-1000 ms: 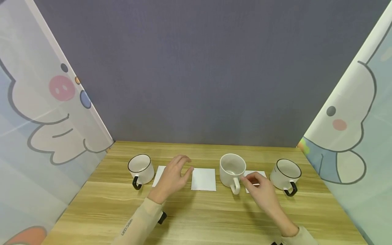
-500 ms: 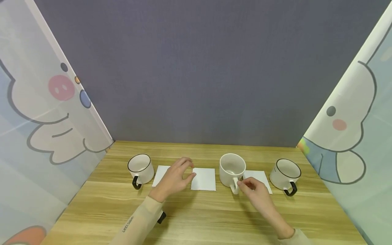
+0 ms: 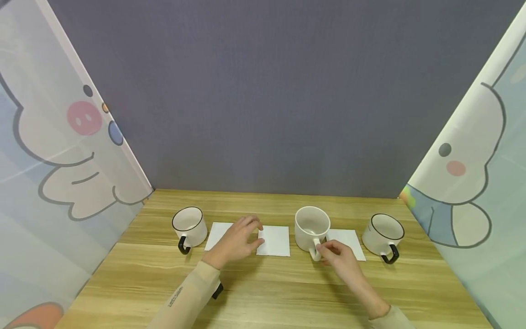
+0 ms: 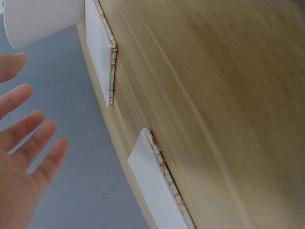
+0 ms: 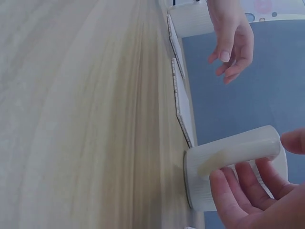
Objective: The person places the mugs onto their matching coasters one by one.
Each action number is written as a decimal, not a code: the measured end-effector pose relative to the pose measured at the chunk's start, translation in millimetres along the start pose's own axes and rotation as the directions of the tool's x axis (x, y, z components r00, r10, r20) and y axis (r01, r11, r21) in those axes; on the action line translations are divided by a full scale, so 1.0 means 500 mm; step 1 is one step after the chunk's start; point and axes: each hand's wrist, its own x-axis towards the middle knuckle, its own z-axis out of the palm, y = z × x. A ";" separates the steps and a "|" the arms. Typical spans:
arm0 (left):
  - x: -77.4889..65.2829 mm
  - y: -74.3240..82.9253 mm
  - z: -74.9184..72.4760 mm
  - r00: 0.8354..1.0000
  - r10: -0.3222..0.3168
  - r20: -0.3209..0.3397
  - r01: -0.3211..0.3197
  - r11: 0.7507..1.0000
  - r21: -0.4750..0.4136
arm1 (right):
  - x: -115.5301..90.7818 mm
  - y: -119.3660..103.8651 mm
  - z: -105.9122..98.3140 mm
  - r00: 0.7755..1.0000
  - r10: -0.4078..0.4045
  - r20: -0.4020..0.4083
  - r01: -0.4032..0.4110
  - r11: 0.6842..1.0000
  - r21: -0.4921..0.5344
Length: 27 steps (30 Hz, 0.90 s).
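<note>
A plain white mug (image 3: 309,230) stands upright on the wooden table, its handle (image 3: 316,249) toward me. My right hand (image 3: 343,262) is at that handle. In the right wrist view, the fingers (image 5: 248,186) curl behind the handle while the thumb (image 5: 294,141) meets its upper end, in a light pinch. My left hand (image 3: 236,242) hovers, fingers spread and holding nothing, over the left white square (image 3: 215,232) and beside the middle white square (image 3: 274,241). Their edges look like corrugated cardboard in the left wrist view. A third white square (image 3: 347,240) lies right of the mug, partly hidden.
Black-rimmed white mugs with black handles stand at the left (image 3: 189,227) and right (image 3: 382,234). Another black handle (image 3: 218,291) peeks out beside my left sleeve. A grey panel (image 3: 263,100) rises behind the table (image 3: 279,297), with cartoon-printed sheets at both sides.
My right hand has moved from the mug's right side down and left onto its handle, uncovering more of the right square. My left hand has shifted slightly right and down.
</note>
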 end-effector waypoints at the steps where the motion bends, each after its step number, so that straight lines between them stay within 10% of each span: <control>1: 0.000 -0.001 0.001 1.000 -0.003 0.010 0.003 1.000 0.006 | 0.001 0.001 0.001 1.000 0.009 0.001 -0.009 1.000 0.014; 27: 0.014 -0.011 0.019 0.977 -0.058 0.206 0.057 0.998 0.013 | 0.019 0.025 0.017 0.993 0.016 0.120 -0.054 0.943 0.327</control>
